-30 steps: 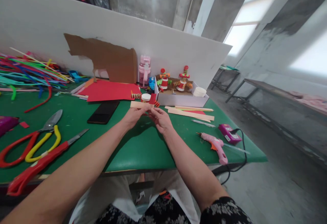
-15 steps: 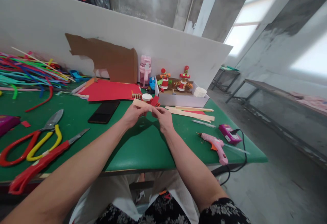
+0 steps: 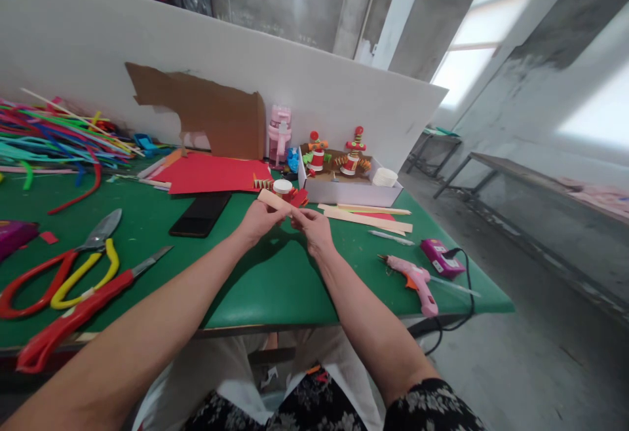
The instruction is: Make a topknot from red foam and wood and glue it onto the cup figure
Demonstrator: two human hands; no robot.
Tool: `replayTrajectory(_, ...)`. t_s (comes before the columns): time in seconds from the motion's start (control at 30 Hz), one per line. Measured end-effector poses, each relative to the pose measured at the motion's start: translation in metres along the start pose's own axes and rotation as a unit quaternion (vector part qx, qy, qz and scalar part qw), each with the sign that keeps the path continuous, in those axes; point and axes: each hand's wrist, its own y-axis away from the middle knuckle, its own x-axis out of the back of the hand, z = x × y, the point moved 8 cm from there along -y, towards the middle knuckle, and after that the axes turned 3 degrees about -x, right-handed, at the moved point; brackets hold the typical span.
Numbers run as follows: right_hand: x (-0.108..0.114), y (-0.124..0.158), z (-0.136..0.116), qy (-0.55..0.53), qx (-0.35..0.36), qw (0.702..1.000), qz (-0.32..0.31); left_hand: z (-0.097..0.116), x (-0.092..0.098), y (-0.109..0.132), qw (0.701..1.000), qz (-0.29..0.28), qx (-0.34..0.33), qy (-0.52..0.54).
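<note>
I count two bare hands at work, one cream strip between them, and two cutting tools off to the left on the green table (image 3: 275,300). The left hand (image 3: 260,221) pinches the strip (image 3: 271,200) between thumb and fingers near its middle; the fingertips of the right hand (image 3: 314,226) are drawn together, pinching its nearer end, though I can't make out each finger. A red piece (image 3: 299,198) shows just beyond that end; whether it is joined on, I can't tell. I see one tub (image 3: 282,188) with a round white lid directly behind the strip, and one open white box (image 3: 350,192) holding two small figures, the left one (image 3: 317,158) and the right one (image 3: 350,161), both with red bodies. The tabletop is smooth and slightly glossy, the cardboard (image 3: 226,120) matte brown with an irregular cut edge, the red sheet (image 3: 211,175) flat. One black phone (image 3: 200,215) lies left of the hands; one pink glue gun (image 3: 415,280) lies well to their right, near a purple box (image 3: 442,257). To me the strip looks plain, narrow and flat, with straight edges and a squared far end, held slanting above the table, tilted down toward the right hand.
</note>
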Motion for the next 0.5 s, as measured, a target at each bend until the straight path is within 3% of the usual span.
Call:
replayTrajectory(0.17,-0.007,0.002,-0.003,-0.035,-0.001,0.999,-0.029,-0.007,-0.006,0.001,0.991,-0.025,0.051,0.124)
replayTrajectory(0.33,-0.010,0.002,0.002,-0.050,-0.029,0.998,-0.035,-0.003,0.003,-0.002,0.998,0.022,0.026,0.048)
replayTrajectory(0.5,-0.005,0.000,-0.005,-0.015,0.024,0.999,-0.027,-0.004,-0.006,0.001,0.998,-0.021,0.037,0.055)
